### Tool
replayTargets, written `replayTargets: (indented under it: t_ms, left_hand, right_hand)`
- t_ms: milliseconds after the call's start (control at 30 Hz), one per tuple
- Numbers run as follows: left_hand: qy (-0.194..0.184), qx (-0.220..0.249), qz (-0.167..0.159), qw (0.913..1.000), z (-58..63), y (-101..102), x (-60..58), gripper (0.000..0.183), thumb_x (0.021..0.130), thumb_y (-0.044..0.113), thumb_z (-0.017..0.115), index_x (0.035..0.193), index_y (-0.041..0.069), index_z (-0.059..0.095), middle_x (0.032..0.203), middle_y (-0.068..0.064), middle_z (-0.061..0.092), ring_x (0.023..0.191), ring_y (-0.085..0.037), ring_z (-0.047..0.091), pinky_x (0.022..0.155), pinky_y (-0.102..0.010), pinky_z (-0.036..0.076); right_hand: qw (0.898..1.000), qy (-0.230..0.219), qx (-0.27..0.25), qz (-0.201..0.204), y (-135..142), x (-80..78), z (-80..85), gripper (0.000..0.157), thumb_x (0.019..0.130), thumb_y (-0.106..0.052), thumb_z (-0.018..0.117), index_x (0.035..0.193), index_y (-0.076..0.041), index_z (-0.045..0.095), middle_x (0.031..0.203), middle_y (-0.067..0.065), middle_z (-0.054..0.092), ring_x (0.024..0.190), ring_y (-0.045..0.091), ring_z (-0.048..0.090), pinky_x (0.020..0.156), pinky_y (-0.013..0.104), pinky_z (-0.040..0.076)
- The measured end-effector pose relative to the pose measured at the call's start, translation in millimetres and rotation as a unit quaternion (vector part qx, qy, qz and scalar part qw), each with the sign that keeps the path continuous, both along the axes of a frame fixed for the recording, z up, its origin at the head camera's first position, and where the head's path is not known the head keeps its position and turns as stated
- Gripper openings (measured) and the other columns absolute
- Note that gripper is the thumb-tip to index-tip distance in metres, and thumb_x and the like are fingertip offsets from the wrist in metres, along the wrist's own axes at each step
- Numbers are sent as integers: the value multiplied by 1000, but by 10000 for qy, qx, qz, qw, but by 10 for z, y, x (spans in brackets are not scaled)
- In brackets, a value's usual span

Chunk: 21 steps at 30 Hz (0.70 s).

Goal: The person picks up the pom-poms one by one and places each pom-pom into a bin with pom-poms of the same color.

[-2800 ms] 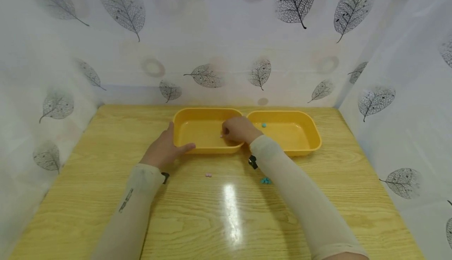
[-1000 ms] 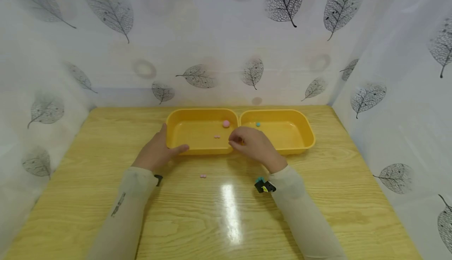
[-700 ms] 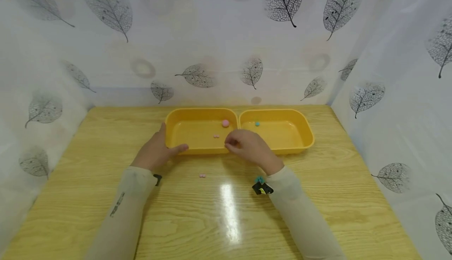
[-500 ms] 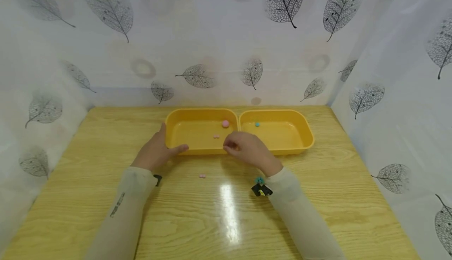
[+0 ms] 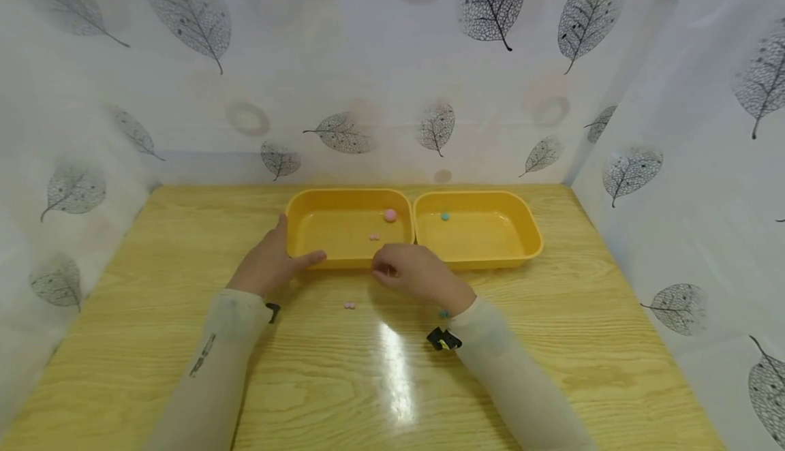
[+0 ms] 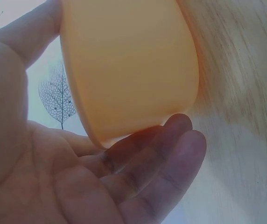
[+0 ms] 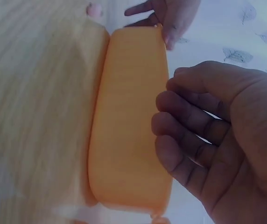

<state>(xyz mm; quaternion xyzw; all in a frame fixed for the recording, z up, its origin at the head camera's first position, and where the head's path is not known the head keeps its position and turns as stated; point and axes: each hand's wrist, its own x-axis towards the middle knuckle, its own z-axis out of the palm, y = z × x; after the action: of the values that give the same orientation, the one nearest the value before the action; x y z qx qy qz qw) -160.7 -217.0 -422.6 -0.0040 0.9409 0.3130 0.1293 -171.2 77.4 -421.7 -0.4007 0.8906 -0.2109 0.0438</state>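
Observation:
Two yellow trays stand side by side in the head view, the left tray (image 5: pixel 343 262) and the right tray (image 5: pixel 478 260). My left hand (image 5: pixel 264 260) holds the left tray's near left corner, thumb along the front rim, fingers against the end wall in the left wrist view. My right hand (image 5: pixel 417 274) hangs at that tray's front rim near its right end. Its fingers are loosely bent, and nothing shows between them in the right wrist view. Inside the left tray lie a pink ball (image 5: pixel 390 215) and small pink bead-like pieces (image 5: pixel 374 238).
On the table (image 5: pixel 306 383), a pair of pink bead-like pieces (image 5: pixel 349 306) lies in front of the left tray. Blue-green pieces (image 5: pixel 443 314) are partly hidden by the right wrist. One blue-green piece (image 5: pixel 445 216) sits in the right tray. A leaf-patterned curtain (image 5: pixel 368 63) stands behind.
My right hand has come out of the left tray and moved toward me, then left, along its front rim. The pink ball and pieces there are now uncovered. My left hand keeps its hold.

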Motion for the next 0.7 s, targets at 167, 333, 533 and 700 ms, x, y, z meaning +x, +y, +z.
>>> replayTargets:
  t_ms: [167, 333, 533, 700]
  left_hand:
    - [46, 12, -1, 10000, -15, -5, -14, 125, 89, 71, 66, 165, 6, -9, 165, -29, 26, 138, -43, 45, 113, -62, 36]
    - [67, 35, -21, 10000, -17, -4, -16, 124, 89, 72, 66, 165, 8, -9, 163, -28, 30, 133, -41, 49, 111, -61, 38]
    - [82, 27, -42, 10000, -17, -4, -16, 124, 89, 72, 66, 165, 8, -8, 160, -29, 35, 125, -38, 53, 107, -61, 41]
    - [103, 64, -37, 9999, -24, -3, -21, 123, 89, 71, 67, 166, 9, -6, 161, -27, 35, 126, -37, 52, 109, -60, 40]
  right_hand:
    - [9982, -191, 458, 324, -91, 61, -51, 8, 101, -19, 68, 104, -17, 75, 96, -8, 69, 83, 7, 57, 78, 27, 52]
    - [9963, -457, 484, 534, -146, 115, -114, 15, 100, -12, 65, 108, -17, 76, 103, -8, 71, 90, 6, 61, 85, 27, 52]
    - [9958, -211, 424, 781, -191, 196, -194, 15, 103, -19, 66, 113, -21, 76, 109, -11, 71, 96, 2, 62, 88, 23, 51]
    - [9955, -149, 290, 892, -241, 250, -229, 16, 103, -18, 65, 113, -21, 77, 107, -10, 69, 97, 2, 62, 89, 22, 51]
